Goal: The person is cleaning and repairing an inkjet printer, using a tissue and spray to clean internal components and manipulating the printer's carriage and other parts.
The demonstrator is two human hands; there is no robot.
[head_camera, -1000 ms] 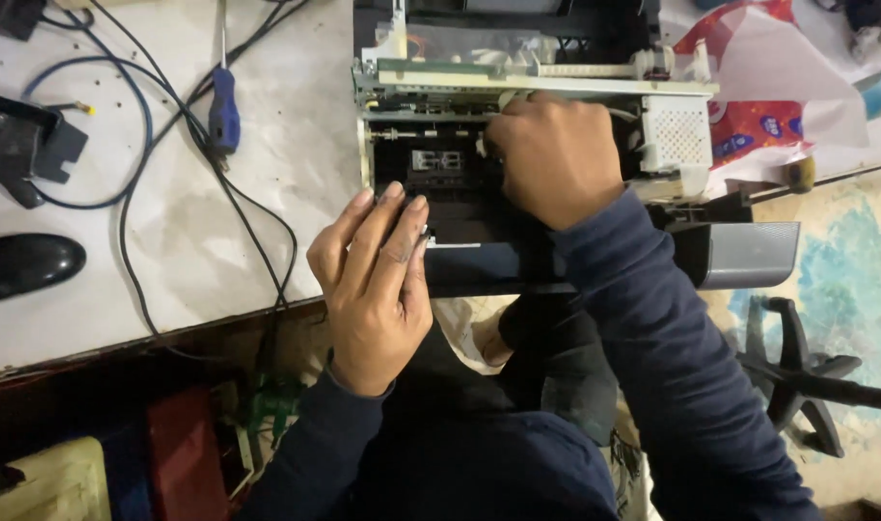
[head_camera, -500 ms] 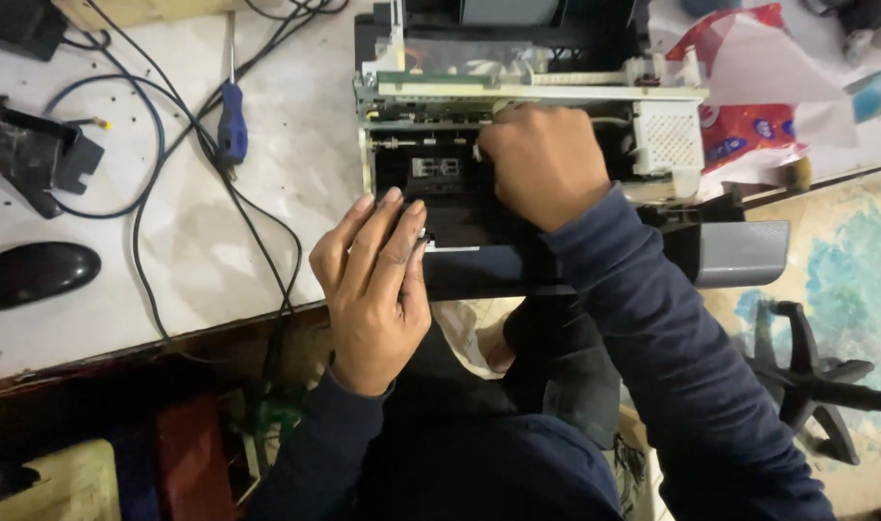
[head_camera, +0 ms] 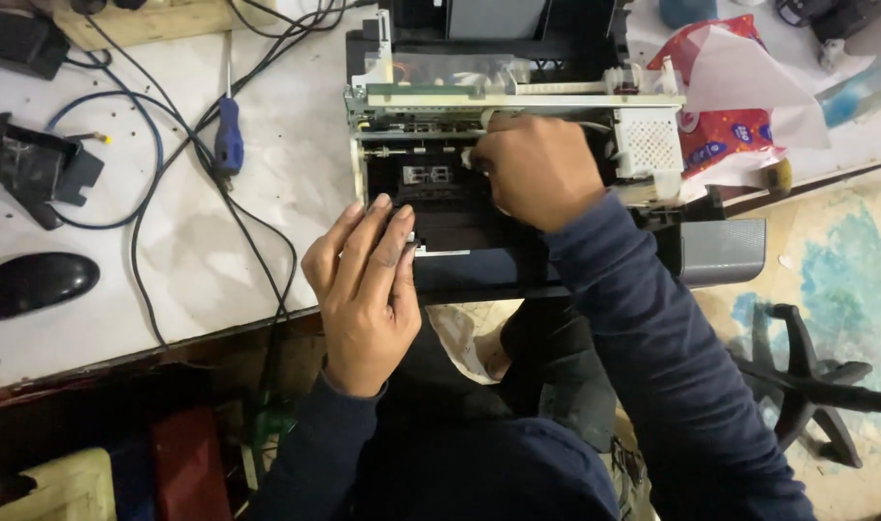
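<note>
Reaching into opened printer (head_camera: 517, 125), right hand (head_camera: 542, 169) clenched, contents hidden; left hand (head_camera: 363, 289) flat, released, on front edge. Screwdriver (head_camera: 229, 135), mouse (head_camera: 37, 283) at 9 o'clock.

Looks like a small electronics repair workshop from my feed. White worktop (head_camera: 267, 203) is scuffed and spotted, with a worn dark front edge. On it sits a printer (head_camera: 503, 125) with its covers off, frame and inner parts exposed. A blue-handled screwdriver (head_camera: 229, 135) lies beside it, among loose black and blue cables (head_camera: 151, 145). A black mouse (head_camera: 37, 283) and a black plastic part (head_camera: 35, 166) lie at the left. A crumpled red and white bag (head_camera: 739, 87) lies at the right. Floor (head_camera: 845, 280) is stained concrete with blue-green paint patches, and a black chair base (head_camera: 807, 376) stands on it.
</note>
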